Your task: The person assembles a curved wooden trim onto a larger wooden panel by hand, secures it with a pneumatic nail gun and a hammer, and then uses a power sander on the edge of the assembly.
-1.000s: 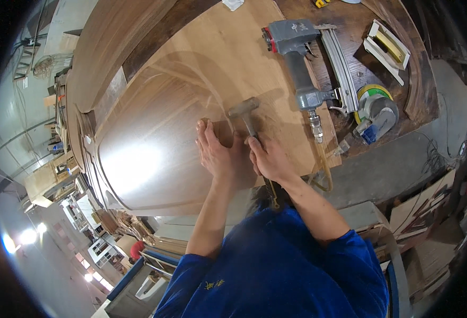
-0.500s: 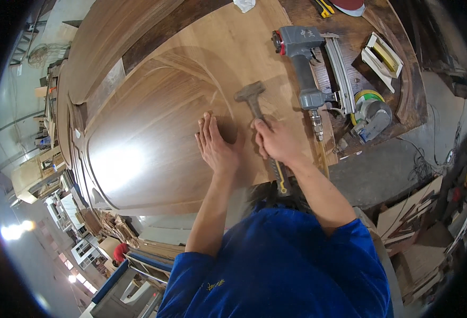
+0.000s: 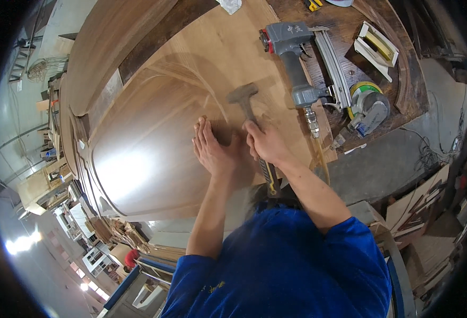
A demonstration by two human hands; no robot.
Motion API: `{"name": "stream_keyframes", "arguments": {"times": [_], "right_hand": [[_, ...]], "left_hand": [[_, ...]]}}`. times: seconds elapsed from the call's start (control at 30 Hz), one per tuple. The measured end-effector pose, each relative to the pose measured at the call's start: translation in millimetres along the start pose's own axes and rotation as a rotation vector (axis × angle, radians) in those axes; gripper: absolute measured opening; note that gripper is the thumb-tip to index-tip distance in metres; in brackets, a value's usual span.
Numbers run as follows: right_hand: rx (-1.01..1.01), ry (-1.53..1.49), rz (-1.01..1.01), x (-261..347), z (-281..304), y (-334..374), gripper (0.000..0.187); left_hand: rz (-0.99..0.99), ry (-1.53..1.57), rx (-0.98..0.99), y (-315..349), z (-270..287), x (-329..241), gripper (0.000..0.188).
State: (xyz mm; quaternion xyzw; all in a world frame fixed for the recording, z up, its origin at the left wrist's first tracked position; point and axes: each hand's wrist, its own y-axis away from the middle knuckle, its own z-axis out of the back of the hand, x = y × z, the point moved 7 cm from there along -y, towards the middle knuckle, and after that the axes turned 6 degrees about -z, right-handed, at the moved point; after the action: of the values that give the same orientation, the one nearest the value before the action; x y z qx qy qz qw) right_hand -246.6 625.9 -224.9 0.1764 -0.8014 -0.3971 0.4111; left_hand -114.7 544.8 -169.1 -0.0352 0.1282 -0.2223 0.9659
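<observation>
My left hand (image 3: 216, 152) rests on the curved wooden panel (image 3: 156, 114), palm down with its fingers stretched out toward the far side. To its right my right hand (image 3: 265, 143) is wrapped round the handle of a hammer (image 3: 242, 94). The hammer's dark head points away from me, above the wood. Its black and yellow handle end sticks out below my fist, toward my body. The panel has a rounded outline and a shiny face that reflects a bright light at its left. A lighter wooden board (image 3: 233, 47) lies beside it.
A grey air nail gun (image 3: 297, 63) lies right of the hammer, its hose (image 3: 323, 164) hanging over the near edge. Beyond it are a sander (image 3: 370, 108) and a white and yellow block-like piece (image 3: 375, 50). More curved panels (image 3: 103, 50) lie at the far left.
The view has shifted slightly, so the tools appear further left. My right hand and the hammer have come a little nearer to my left hand, which stays on the panel.
</observation>
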Motion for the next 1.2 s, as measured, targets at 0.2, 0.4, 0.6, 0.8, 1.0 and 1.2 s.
{"name": "stream_keyframes", "arguments": {"times": [0.2, 0.4, 0.6, 0.8, 1.0, 1.2], "right_hand": [[0.022, 0.265, 0.244, -16.5, -6.0, -18.6, 0.039], [0.036, -0.089, 0.08, 12.6, -2.8, -1.1, 0.029], [-0.072, 0.528, 0.761, -9.5, -6.4, -16.6, 0.036], [-0.003, -0.172, 0.063, 9.0, 4.1, -3.8, 0.029], [0.137, 0.155, 0.107, -15.2, -15.2, -25.4, 0.036], [-0.473, 0.864, 0.69, 100.6, 13.7, -28.9, 0.03]], "left_hand": [[0.02, -0.013, -0.003, 0.8, -1.7, -5.6, 0.079], [0.029, 0.018, -0.003, 0.7, -4.6, 4.7, 0.082], [0.015, 0.023, -0.014, 0.0, 1.2, -6.1, 0.08], [-0.014, -0.022, 0.016, -0.1, -5.4, 2.0, 0.079], [0.029, -0.028, -0.016, 4.0, -8.5, 7.0, 0.081], [0.029, -0.045, 0.063, 3.6, -13.2, 9.2, 0.081]]}}
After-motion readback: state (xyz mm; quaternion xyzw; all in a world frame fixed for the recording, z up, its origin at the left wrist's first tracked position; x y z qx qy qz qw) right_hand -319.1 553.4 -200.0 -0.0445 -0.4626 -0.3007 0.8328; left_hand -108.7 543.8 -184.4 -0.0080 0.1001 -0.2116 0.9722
